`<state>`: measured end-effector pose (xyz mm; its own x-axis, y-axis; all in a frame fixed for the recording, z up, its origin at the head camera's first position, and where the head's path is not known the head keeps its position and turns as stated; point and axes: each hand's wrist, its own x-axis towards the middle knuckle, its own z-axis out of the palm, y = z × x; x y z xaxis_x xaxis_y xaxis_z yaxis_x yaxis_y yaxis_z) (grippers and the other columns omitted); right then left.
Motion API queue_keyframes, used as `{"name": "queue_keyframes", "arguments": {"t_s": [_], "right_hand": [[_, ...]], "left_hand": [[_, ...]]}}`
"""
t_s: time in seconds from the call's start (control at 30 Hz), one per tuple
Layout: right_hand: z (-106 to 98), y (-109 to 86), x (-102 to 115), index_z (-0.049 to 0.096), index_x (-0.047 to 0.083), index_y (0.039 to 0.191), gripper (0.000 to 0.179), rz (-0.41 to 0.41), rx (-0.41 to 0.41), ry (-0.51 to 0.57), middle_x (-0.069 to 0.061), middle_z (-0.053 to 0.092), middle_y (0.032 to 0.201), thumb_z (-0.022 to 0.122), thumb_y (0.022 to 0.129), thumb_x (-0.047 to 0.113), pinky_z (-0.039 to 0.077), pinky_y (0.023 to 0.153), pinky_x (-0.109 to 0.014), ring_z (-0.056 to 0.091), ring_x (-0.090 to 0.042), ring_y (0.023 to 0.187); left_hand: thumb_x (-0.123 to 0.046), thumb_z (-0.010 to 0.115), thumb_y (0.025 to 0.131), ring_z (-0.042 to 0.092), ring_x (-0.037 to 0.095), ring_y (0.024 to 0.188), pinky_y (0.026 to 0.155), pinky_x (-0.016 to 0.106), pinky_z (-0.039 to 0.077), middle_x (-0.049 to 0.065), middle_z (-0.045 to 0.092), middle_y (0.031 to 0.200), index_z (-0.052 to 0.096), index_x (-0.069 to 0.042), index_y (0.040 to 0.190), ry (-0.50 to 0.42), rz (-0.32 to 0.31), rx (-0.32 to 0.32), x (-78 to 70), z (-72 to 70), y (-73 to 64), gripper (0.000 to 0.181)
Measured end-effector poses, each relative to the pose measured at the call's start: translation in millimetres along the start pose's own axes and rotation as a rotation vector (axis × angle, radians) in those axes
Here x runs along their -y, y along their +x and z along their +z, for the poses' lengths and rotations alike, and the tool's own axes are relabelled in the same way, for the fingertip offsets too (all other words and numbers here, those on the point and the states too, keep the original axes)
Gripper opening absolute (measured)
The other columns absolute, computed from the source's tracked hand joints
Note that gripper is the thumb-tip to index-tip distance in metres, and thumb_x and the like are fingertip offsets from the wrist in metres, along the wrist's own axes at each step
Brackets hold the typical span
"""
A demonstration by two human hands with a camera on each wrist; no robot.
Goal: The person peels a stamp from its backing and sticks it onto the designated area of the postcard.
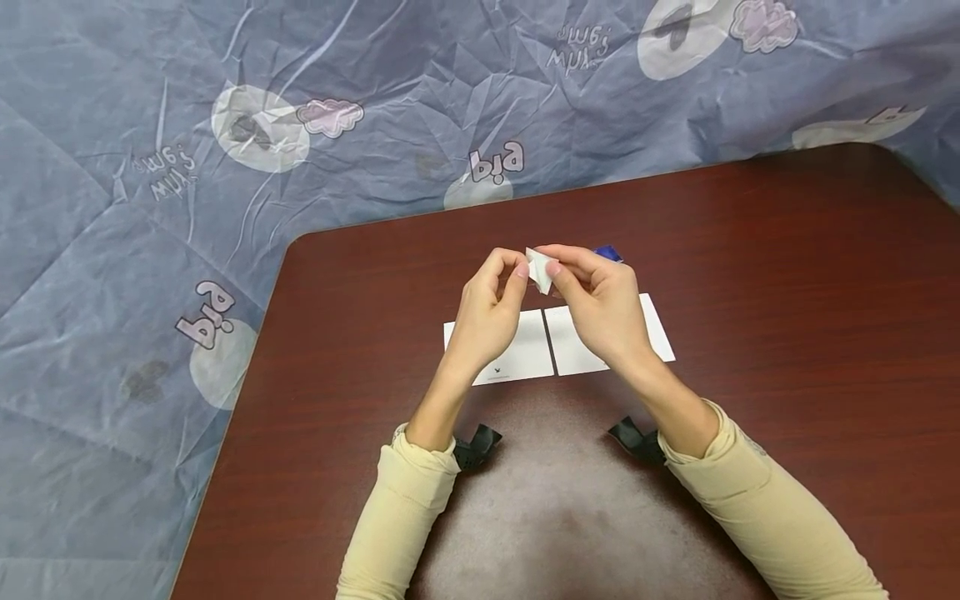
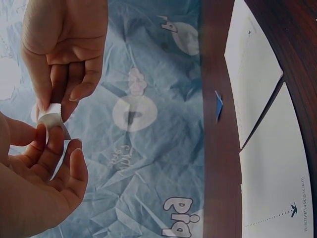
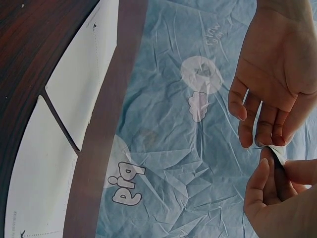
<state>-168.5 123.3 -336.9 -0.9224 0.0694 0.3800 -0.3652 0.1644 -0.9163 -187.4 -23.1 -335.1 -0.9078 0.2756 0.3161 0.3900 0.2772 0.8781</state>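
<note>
On the blue cloth (image 1: pixel 420 100), the word "pig" (image 1: pixel 497 162) can be read in several places; it stands upside down in the head view. The smaller letters (image 1: pixel 579 47), also on the cloth, I can't read for sure. The left white card (image 2: pixel 272 163) has a tiny line of print (image 2: pixel 304 204), too small to read, w/ a dark bird-like sign (image 2: pixel 293 210) & dotted line (image 2: pixel 270 216) nearby. The right white card (image 2: pixel 255 54) has a similar small sign (image 2: pixel 249 33).

Paper piece (image 1: pixel 539 273) between the fingers (image 1: pixel 579 256), above the table (image 1: pixel 787 275) (left sheet (image 1: pixel 528 348) beside right sheet (image 1: pixel 572 343) on it)
</note>
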Motion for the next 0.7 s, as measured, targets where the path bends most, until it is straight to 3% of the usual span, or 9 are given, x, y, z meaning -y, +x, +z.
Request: {"name": "queue_keyframes", "arguments": {"t_s": [0.27,0.7], "right_hand": [[-0.2,-1.0,1.4,0.067,-0.005,0.113,0.022,0.006,-0.002,0.020,-0.017,0.069,0.100,0.058,0.093,-0.002,0.053,0.071,-0.023,0.065,-0.005,0.081],[-0.3,-2.1,3.0,0.067,-0.004,0.112,0.021,-0.010,-0.017,0.032,-0.016,0.070,0.098,0.058,0.094,-0.001,0.052,0.071,-0.023,0.064,-0.008,0.080]], "left_hand": [[-0.012,0.046,0.100,0.049,0.011,0.075,0.067,0.031,0.039,0.005,0.058,0.092,0.056,-0.004,0.101,-0.025,0.014,-0.015,0.3,1.2,-1.2,0.013],[-0.011,0.046,0.100,0.044,0.011,0.067,0.064,0.031,0.037,0.003,0.051,0.082,0.055,-0.003,0.099,-0.056,0.031,-0.046,0.3,3.1,-2.4,0.012]]}}
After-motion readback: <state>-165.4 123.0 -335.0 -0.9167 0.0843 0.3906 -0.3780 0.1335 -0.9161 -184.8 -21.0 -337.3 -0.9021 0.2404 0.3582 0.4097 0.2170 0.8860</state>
